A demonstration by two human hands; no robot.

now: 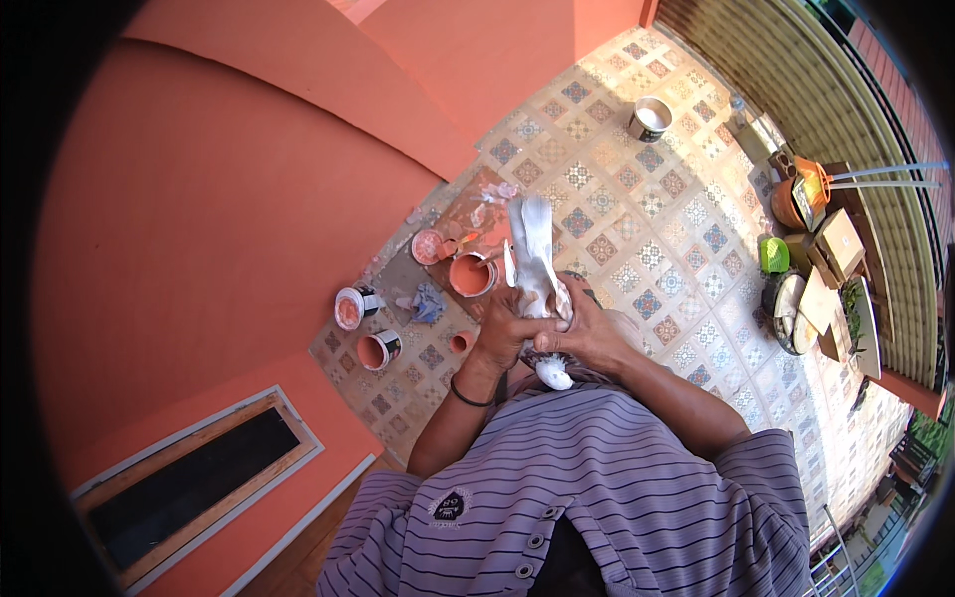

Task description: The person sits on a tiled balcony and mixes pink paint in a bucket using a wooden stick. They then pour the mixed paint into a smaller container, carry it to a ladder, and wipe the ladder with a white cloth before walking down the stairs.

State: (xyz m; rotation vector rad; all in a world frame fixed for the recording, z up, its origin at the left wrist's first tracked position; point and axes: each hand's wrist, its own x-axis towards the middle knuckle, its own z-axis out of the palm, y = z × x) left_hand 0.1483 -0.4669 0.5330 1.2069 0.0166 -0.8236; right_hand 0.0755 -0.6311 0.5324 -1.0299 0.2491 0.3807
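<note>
In front of my chest I hold a long, white, crumpled bundle [535, 234]; I cannot tell whether it is cloth or a plastic bag. My left hand [512, 330] and my right hand [589, 331] are both closed around its lower middle, close together. Its flat, wide part stands out beyond my hands, and a rounded white end [554, 374] sticks out below them near my shirt. On the floor to the left is an open bucket of orange paint [472, 277], with a paint-smeared lid [428, 247] beside it.
More paint-stained tubs [378, 350] and a blue crumpled rag [429, 302] lie by the orange wall [219, 199]. A white bucket [652, 116] stands farther off on patterned tiles. At right are cardboard boxes [838, 244], a green container [773, 255] and a slatted wall [846, 129].
</note>
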